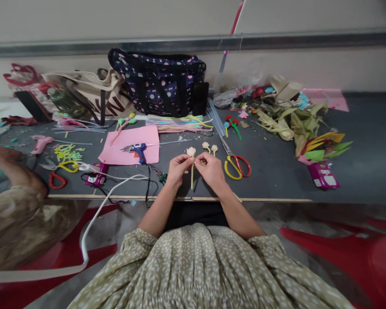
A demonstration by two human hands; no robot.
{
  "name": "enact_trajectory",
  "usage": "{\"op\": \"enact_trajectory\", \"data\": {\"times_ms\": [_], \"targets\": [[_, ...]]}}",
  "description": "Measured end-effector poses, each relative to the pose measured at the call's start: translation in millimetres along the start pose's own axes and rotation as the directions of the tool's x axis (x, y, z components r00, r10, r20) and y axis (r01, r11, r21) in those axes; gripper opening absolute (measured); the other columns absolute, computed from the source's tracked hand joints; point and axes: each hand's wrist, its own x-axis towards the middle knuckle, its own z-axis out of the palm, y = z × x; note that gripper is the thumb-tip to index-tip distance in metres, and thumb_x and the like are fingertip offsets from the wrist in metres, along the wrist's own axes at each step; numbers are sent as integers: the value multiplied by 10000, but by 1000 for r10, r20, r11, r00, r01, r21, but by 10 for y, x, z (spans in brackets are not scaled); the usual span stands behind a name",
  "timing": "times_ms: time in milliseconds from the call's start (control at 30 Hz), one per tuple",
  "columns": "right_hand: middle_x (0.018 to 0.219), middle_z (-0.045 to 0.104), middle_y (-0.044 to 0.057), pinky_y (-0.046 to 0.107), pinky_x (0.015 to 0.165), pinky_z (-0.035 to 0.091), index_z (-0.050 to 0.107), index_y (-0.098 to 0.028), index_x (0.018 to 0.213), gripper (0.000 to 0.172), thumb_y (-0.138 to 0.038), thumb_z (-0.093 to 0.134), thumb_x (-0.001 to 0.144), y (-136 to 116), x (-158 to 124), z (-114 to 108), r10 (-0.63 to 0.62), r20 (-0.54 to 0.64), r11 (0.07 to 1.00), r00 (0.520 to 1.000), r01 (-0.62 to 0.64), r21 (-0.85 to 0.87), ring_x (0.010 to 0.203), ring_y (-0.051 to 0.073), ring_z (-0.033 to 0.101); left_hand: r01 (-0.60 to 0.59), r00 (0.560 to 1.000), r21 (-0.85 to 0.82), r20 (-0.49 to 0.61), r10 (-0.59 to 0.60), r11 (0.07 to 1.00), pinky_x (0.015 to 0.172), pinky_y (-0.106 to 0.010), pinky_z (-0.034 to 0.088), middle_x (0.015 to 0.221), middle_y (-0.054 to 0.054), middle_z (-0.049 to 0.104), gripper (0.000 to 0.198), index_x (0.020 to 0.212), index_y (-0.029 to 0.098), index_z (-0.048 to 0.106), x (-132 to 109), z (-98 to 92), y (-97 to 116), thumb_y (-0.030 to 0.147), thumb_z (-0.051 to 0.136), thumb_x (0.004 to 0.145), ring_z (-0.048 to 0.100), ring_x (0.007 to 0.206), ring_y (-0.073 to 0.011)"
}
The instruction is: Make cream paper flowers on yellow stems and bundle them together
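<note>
My left hand [179, 168] pinches a small cream artificial flower [191, 151] just below its head, and its pale yellow-green stem hangs down between my hands. From the other side my right hand [210, 171] has thumb and finger pressed together close to the same stem; what lies between those fingertips is too small to make out. Just beyond my hands, two similar cream flowers [210, 147] lie on the dark table. Scissors with one yellow and one red handle [237, 166] rest to the right of my right hand. Pliers [161, 175] are beside my left wrist.
A blue glue gun [138, 150] lies on pink paper [116, 143], its cord running toward the table edge. A dotted bag [161, 81] stands behind bundled pastel sticks [176, 123]. Dried husks [297, 124] are piled right. Another person's hand [6, 155] is at far left.
</note>
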Motion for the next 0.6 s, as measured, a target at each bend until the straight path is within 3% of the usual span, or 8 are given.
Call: {"op": "enact_trajectory", "data": {"times_ms": [333, 600], "targets": [[625, 649, -6, 242, 550, 489, 615, -194, 717, 128, -310, 578, 753, 61, 15, -22, 92, 154, 929, 984, -140, 343, 547, 138, 630, 156, 975, -73, 172, -142, 985, 627, -250, 524, 675, -14, 642, 325, 766, 126, 677, 26, -65, -2, 317, 846, 564, 580, 579, -92], [574, 598, -22, 207, 461, 405, 625, -174, 675, 180, -353, 634, 700, 108, 66, -43, 114, 271, 851, 956, -235, 469, 477, 86, 488, 323, 922, -92, 256, -291, 942, 622, -252, 539, 602, -1, 601, 349, 747, 128, 677, 56, -136, -26, 322, 871, 531, 562, 541, -85]]}}
